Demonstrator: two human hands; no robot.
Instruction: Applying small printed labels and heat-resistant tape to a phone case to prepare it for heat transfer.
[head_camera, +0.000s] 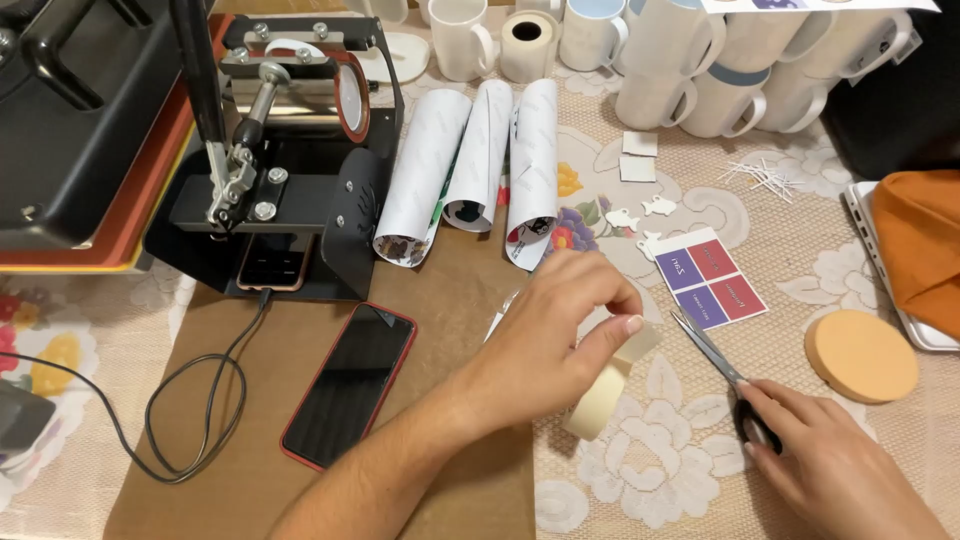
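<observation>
Near centre of the table, left hand (560, 320) was closed narrow around a roll of pale tape (598, 400), thumb and fingers pinching a short strip pulled up off the roll. Roll stood on edge, just below the hand, at the border between the brown sheet (450, 300) and the lace tablecloth (690, 470)

Right hand (830, 465) sat near-right, closed on the dark handles of a pair of scissors (712, 352). Blades were shut or nearly so, pointing far-left toward the tape strip, tip just beside it but apart

Left of the tape: a dark phone with red case (350, 385) lay flat, screen off, on the brown sheet. Far-left of that stood a black mug press (290, 150) with a second phone (272, 262) tucked under it, cable (200, 400) looping near-left. A larger flat heat press (80, 130) filled the far-left corner

Behind the left hand: three rolled printed paper sheets (480, 160) lay side by side. Right of those, a card with purple and red squares (708, 278), small white cutouts (640, 212) and paper slivers (760, 178)

Far edge: a row of white mugs (700, 70), some lying on their sides, plus another tape roll (528, 45). Right side: a round cork-coloured disc (860, 355), and an orange cloth (920, 250) on a white tray (880, 270)
</observation>
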